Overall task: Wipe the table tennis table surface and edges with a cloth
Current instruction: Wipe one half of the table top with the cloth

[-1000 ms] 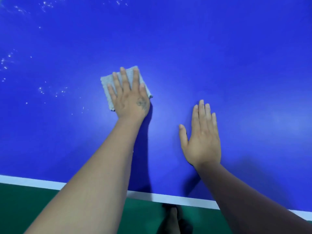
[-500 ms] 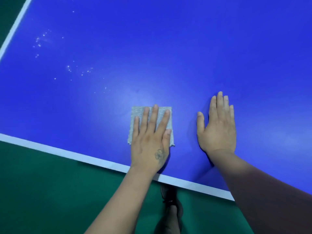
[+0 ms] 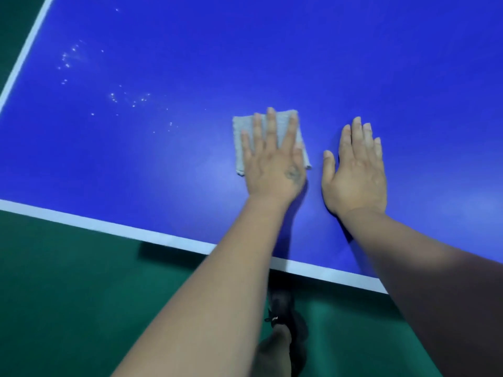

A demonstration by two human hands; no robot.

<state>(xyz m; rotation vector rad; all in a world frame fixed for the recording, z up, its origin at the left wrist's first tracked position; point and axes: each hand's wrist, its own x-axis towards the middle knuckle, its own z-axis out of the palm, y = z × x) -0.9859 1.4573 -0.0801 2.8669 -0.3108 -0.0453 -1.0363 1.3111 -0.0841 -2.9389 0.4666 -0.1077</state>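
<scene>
The blue table tennis table fills the upper view, with a white line along its near edge. A small folded grey cloth lies flat on the blue surface. My left hand presses palm-down on the cloth, fingers spread, covering most of it. My right hand rests flat on the bare table just right of the cloth, holding nothing.
Small white specks or droplets are scattered on the surface left of the cloth. A white side line marks the table's left edge. Green floor lies below the near edge, with my dark shoe under it.
My left hand slid the cloth back toward the near edge, then out again, ending closer to my right hand. The view shifted left, bringing the table's left corner side into sight.
</scene>
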